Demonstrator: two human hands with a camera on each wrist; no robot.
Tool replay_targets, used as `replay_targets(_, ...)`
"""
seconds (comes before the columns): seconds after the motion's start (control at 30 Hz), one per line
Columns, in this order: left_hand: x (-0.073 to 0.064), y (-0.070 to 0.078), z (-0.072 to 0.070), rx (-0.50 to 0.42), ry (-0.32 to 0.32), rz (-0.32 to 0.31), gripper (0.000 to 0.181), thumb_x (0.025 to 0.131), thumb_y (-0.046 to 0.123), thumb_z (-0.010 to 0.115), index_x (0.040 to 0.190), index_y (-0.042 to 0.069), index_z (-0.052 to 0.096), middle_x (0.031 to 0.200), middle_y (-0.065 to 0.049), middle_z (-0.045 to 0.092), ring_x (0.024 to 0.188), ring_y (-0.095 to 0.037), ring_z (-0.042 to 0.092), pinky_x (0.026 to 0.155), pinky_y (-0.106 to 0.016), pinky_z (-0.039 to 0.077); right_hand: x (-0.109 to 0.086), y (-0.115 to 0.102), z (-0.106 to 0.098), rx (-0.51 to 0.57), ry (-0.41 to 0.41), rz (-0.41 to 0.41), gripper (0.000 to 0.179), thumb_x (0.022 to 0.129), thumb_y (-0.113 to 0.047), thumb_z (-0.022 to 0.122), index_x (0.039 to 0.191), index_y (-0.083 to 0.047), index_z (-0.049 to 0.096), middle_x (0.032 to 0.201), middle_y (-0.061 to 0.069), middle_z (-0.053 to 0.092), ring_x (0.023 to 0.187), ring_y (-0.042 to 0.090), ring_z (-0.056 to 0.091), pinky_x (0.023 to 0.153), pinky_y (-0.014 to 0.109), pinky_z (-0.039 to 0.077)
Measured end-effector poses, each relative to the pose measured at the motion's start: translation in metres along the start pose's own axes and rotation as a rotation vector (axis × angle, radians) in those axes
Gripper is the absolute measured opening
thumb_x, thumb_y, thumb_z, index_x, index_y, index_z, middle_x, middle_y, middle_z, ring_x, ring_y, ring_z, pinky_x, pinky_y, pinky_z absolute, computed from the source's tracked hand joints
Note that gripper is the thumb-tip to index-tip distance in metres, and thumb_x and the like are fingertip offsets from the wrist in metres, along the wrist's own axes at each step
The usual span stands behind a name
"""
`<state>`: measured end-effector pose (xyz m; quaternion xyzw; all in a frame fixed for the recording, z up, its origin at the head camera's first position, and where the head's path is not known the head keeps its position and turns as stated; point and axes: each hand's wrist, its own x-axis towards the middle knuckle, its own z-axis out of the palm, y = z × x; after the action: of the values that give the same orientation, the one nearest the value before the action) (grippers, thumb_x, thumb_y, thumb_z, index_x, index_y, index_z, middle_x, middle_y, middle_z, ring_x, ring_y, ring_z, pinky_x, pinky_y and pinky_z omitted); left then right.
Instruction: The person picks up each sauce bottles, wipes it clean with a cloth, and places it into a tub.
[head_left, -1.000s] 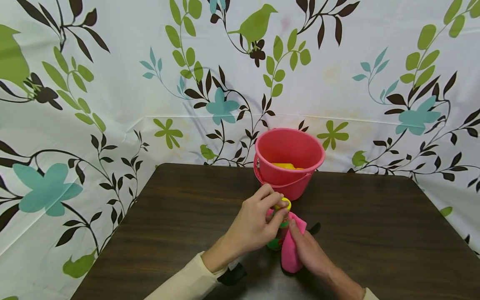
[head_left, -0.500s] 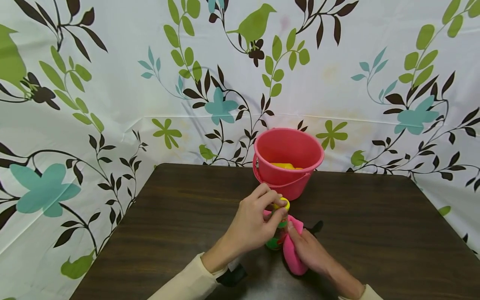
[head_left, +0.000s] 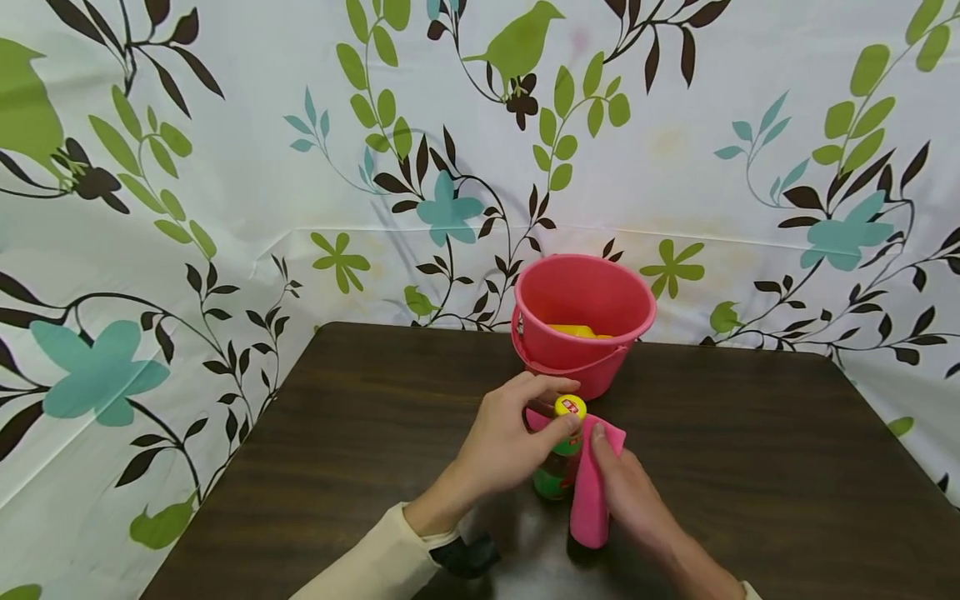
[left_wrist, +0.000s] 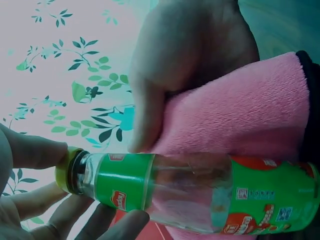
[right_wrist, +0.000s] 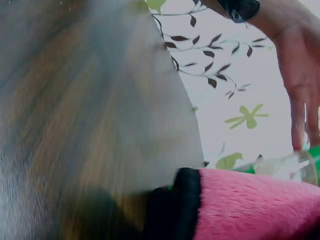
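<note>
Left grip [head_left: 513, 429] pinches the yellow cap [head_left: 571, 406] between thumb and fingers, the clear bottle [head_left: 553, 477] just below it. Right grip [head_left: 633, 493] is curled round a pink cloth [head_left: 590, 502] that shows on both sides of the bottle. Beyond both grips, a pink bucket [head_left: 562, 350] stands on the dark counter [head_left: 750, 467].

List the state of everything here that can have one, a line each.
Bottle: capped, roughly upright.
Cap: on the bottle.
Cloth: bunched, held at the bottle, part of it behind.
Bucket: upright, open, a yellow thing inside.
Left hand: thumb and fingers around the cap.
Right hand: gripping the cloth.
</note>
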<state>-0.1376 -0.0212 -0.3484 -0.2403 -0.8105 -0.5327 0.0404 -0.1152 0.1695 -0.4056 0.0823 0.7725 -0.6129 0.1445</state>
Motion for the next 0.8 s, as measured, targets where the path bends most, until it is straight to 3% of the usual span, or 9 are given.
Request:
replay_targets(0.27,-0.001,0.001,-0.002,-0.049,-0.029,-0.092,0.034,0.096,0.028,0.077,0.129,0.018,0.076,0.112,0.001,0.071,0.092,-0.016,0.065,0.074,-0.027,0.059,-0.013,-0.013,0.010,0.212,0.076,-0.063,0.060,0.113,-0.056,0.028,0.113,-0.003,0.055,0.085,0.008,0.062,0.077,0.022,0.061,0.068,0.033,0.054)
replay_targets(0.53,-0.001,0.002,-0.003,-0.047,-0.017,-0.116,0.032,0.097,0.027,0.077,0.127,0.018,0.076,0.116,-0.001,0.070,0.098,-0.016,0.070,0.084,-0.026,0.061,-0.024,-0.024,0.012,0.313,0.123,-0.201,0.062,0.112,-0.058,0.030,0.132,-0.003,0.050,0.089,0.004,0.063,0.079,0.019,0.062,0.069,0.029,0.056)
replay_targets(0.8,0.001,0.001,-0.001,-0.017,0.018,-0.115,0.030,0.095,0.025,0.078,0.124,0.017,0.076,0.114,0.000,0.069,0.096,-0.013,0.071,0.084,-0.024,0.059,-0.033,-0.031,0.011,0.330,0.156,-0.268,0.067,0.112,-0.060,0.027,0.140,-0.003,0.047,0.100,-0.001,0.065,0.090,0.016,0.064,0.076,0.027,0.057)
